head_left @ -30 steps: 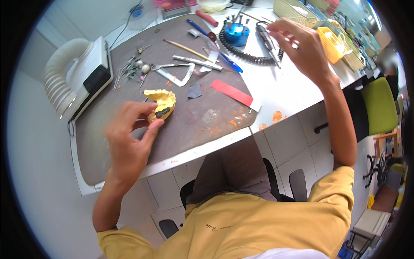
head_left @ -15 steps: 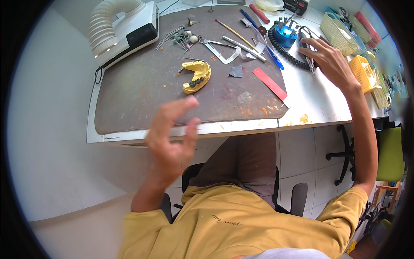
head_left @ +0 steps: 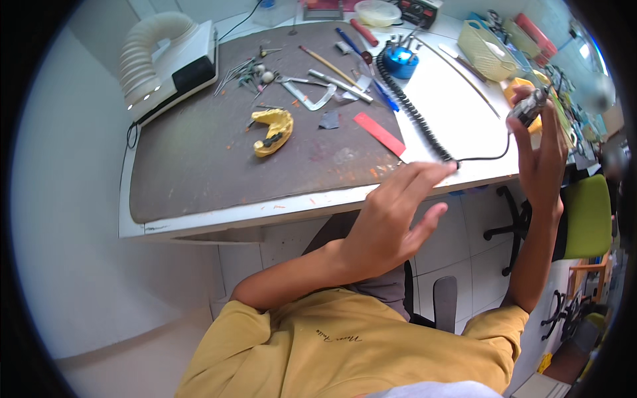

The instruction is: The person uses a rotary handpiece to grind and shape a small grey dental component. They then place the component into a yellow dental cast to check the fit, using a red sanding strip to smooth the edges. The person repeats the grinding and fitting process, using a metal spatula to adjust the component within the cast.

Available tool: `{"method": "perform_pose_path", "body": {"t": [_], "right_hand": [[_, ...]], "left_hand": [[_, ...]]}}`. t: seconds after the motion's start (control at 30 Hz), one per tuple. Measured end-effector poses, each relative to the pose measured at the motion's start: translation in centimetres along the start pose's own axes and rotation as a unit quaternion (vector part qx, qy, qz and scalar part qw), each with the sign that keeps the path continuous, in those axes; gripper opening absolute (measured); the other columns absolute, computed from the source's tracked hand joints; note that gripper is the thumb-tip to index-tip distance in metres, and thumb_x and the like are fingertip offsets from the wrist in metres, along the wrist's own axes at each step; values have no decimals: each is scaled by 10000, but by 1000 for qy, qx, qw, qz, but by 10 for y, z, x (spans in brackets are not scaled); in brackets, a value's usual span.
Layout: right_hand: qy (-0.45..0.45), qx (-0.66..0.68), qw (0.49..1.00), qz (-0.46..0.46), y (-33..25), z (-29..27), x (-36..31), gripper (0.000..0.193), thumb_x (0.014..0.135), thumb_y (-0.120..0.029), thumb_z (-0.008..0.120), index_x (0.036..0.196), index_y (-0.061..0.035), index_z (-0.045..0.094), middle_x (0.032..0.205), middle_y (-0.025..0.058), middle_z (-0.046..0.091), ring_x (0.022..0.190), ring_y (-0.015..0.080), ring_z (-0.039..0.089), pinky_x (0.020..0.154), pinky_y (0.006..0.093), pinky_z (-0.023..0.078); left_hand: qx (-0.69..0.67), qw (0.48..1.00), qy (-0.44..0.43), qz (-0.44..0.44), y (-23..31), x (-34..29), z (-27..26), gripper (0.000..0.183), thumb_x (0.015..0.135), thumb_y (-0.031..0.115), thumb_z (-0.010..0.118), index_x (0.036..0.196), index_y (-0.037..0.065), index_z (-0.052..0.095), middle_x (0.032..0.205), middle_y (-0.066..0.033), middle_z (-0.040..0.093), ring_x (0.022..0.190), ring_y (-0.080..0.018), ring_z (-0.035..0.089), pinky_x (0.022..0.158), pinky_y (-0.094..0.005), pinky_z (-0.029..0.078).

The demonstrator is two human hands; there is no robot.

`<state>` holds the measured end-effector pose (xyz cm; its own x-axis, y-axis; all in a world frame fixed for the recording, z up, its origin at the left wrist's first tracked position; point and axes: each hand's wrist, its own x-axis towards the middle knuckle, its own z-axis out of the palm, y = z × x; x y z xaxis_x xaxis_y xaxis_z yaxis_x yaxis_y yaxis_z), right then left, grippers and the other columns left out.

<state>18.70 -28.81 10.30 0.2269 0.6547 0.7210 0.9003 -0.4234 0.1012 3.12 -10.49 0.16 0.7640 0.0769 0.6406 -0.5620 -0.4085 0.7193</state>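
Since half a second ago the left hand (head_left: 391, 219) has swung across the person's front toward the right, and now hangs just off the front edge of the bench (head_left: 219, 215), palm turned inward, fingers (head_left: 424, 174) spread apart and empty, their tips near the thin black cable (head_left: 484, 158). Meanwhile the right hand (head_left: 541, 156) has come off the bench top and is raised beyond its right end, fingers clamped around a grey handpiece (head_left: 529, 108) held upright. That thin cable runs from the handpiece down to the bench edge, where it joins a black coiled cord (head_left: 411, 109) leading back across the white surface to a blue round stand (head_left: 400, 63).

On the dark brown mat (head_left: 199, 166) lies a yellow dental cast (head_left: 272, 131), well apart from both hands. A red flat strip (head_left: 379, 134) rests near the mat's right edge, with a small grey scrap (head_left: 329, 120) just beside it. Behind those, metal hand tools (head_left: 318, 86) are scattered about. A white suction unit (head_left: 174, 69) with a ribbed hose stands at the back left corner. A yellow basket (head_left: 481, 50) sits at the back right.
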Motion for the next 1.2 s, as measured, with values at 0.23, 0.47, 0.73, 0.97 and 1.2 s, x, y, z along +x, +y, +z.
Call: {"method": "perform_pose_path", "body": {"t": [0.23,0.47,0.73,0.97,1.2], "right_hand": [[-122,257,951,123,-46,-35,-2,410,811,-290,785,1053,17,662,988,108,675,845,196,640,776,320,509],[-180,462,845,202,-43,-49,-18,470,855,-336,769,1125,35,668,973,86,676,877,183,645,769,286,512],[-83,348,906,225,-34,-36,-27,347,871,-277,757,1021,19,656,949,103,694,898,176,661,814,304,502],[74,70,993,64,-33,-12,-19,342,826,-50,719,1161,-23,656,958,125,662,808,273,676,719,341,537],[-37,58,998,3,-23,1,-17,471,735,-42,772,1192,-107,679,950,103,579,807,265,620,679,390,530]], "left_hand": [[-258,953,-146,-70,6,52,44,456,970,7,508,1397,-78,375,1266,-240,561,1143,-351,610,922,-388,515],[-307,929,-205,-4,-3,43,47,336,964,6,535,1291,-66,502,1221,-180,606,1154,-262,613,939,-351,513],[-310,946,-54,-70,-7,50,71,329,850,25,714,1159,-57,639,1029,-144,683,959,-233,712,892,-351,574],[-292,952,45,-82,-1,62,73,576,866,64,697,1390,-38,480,1240,-212,639,1137,-277,649,995,-372,511],[-358,923,130,-49,5,49,42,463,1028,216,534,1389,-65,473,1352,-199,570,1246,-252,565,1019,-364,503]]}}
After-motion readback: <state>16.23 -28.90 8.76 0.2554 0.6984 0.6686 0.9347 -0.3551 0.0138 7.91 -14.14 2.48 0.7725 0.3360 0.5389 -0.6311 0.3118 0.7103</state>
